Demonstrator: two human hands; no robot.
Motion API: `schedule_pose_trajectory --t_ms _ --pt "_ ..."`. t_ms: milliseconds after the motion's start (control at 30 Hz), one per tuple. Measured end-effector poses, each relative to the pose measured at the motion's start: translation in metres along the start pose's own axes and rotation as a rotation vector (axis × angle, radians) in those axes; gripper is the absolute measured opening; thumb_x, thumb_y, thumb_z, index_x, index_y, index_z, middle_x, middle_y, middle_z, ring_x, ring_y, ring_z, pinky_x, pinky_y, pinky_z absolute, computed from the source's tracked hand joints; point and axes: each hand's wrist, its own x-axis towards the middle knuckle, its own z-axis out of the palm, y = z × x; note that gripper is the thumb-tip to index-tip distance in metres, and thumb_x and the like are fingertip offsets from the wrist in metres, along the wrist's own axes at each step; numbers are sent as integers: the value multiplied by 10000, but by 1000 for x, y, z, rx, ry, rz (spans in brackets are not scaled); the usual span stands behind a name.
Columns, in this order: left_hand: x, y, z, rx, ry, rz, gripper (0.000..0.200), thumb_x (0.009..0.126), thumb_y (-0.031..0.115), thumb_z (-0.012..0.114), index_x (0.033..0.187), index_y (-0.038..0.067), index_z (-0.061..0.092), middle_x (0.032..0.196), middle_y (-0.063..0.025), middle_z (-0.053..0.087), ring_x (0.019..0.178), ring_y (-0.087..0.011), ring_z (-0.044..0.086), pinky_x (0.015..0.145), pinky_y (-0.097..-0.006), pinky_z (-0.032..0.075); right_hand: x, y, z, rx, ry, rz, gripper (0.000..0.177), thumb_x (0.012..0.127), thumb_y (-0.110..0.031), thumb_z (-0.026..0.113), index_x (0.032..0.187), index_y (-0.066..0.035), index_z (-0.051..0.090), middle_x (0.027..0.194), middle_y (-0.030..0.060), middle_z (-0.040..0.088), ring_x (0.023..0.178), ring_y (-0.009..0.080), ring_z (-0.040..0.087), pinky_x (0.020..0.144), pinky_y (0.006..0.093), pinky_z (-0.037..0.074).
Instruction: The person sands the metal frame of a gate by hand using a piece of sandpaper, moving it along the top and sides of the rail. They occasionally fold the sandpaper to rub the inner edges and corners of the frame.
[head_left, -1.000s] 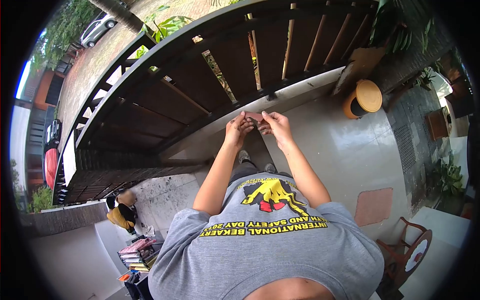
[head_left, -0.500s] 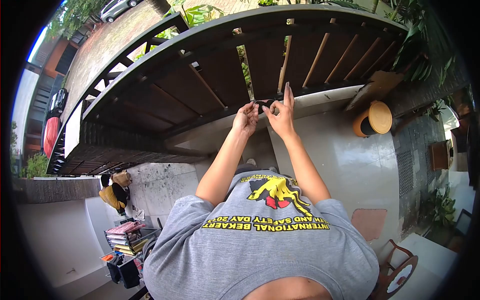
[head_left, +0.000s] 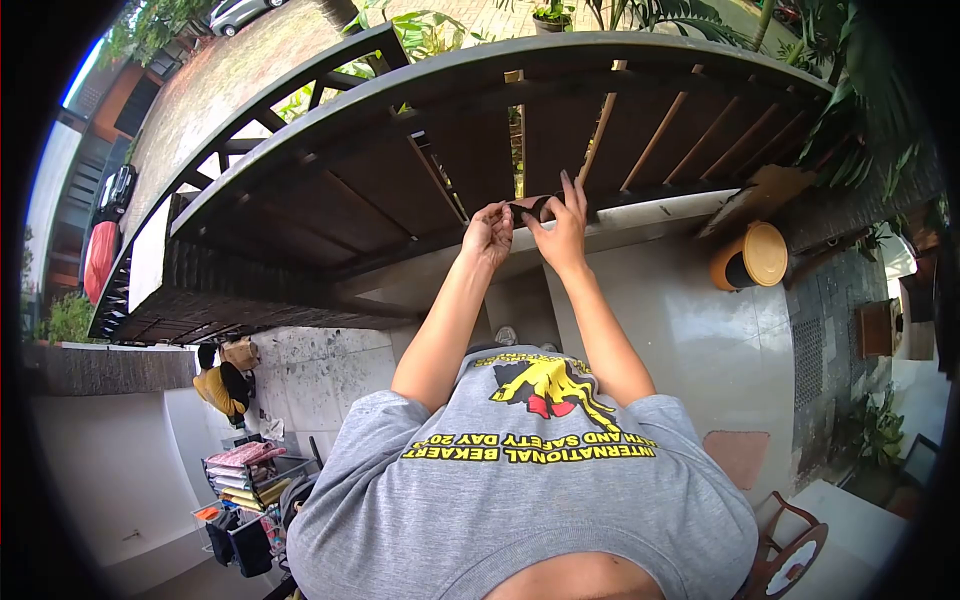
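Note:
My left hand (head_left: 488, 232) and my right hand (head_left: 562, 232) are raised together in front of the dark wooden railing (head_left: 420, 120). Both pinch a small dark piece (head_left: 535, 207) between their fingertips, the left at its left end and the right at its right end. My right hand's fingers stick up behind it. The piece is too small to tell what it is. My grey T-shirt with yellow lettering (head_left: 530, 450) fills the bottom of the view.
An orange bin with a tan lid (head_left: 750, 258) stands on the grey tiled floor (head_left: 680, 330) to the right. A reddish mat (head_left: 740, 455) and a wooden chair (head_left: 790, 550) are at lower right. Down below, left, are a person in yellow (head_left: 225, 385) and a rack of folded cloth (head_left: 250, 470).
My hands rose from waist height to the railing. The flat reddish piece held a second ago now shows as a small dark piece between my fingertips.

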Motion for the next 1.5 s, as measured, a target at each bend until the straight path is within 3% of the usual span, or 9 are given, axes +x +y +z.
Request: schedule_pose_trajectory --t_ms 200,367,567,700,933,1067,1133,1400,1500 --pt "-3 11 -2 -24 -96 -87 169 993 98 628 843 20 617 694 -29 673 564 -99 681 494 -160 592 6 -13 12 75 37 19 264 727 -163 874 708 -35 645 1618 295 325 1510 496 261 1208 539 272" --pt "-1 23 -14 -33 -148 -120 146 992 112 626 865 42 636 694 -6 672 552 -80 658 475 -168 552 7 12 27 94 -128 6 242 684 -176 851 860 -51 742 1642 316 246 1514 519 215 1208 547 273" --pt "-15 31 -14 -81 -88 -119 214 1010 130 603 812 51 620 656 31 628 509 -59 614 463 -150 545 12 -13 39 218 -42 95 173 687 -137 831 794 -37 738 1624 330 280 1539 479 198 1225 500 250" --pt "-22 39 -22 -104 -97 -99 205 1001 130 609 817 41 621 655 21 627 510 -65 613 461 -152 536 13 -2 50 194 -180 -1 339 686 -193 857 968 -43 745 1614 372 244 1531 505 183 1229 523 238" --pt "-26 53 -38 -144 -88 -35 163 985 111 615 843 32 624 659 15 632 508 -66 602 462 -159 535 18 -13 57 289 -170 144 428 667 -266 914 984 -47 726 1601 370 276 1538 459 215 1223 475 271" --pt "-34 51 -40 -135 -86 -4 162 978 103 615 833 32 621 662 18 632 503 -62 594 460 -156 529 14 -5 72 323 -210 -31 269 704 -228 889 816 -56 714 1559 379 346 1478 486 309 1192 508 313" --pt "-36 51 -40 -157 -81 -9 159 975 103 616 833 32 618 659 24 625 503 -59 589 459 -154 526 14 -23 70 355 -189 75 243 710 -210 881 754 -52 702 1558 372 357 1480 485 313 1187 509 318" --pt "-39 52 -51 -208 -84 15 168 997 127 588 848 53 613 670 26 632 519 -53 597 459 -157 518 16 -12 71 398 -262 25 323 712 -258 899 761 -26 679 1516 382 403 1470 502 319 1178 513 329" --pt "-40 49 -52 -231 -80 27 166 997 117 578 848 55 618 672 25 636 522 -57 606 454 -152 522 9 -21 75 472 -215 162 328 716 -255 896 720 -26 660 1515 358 422 1479 488 313 1183 512 323"
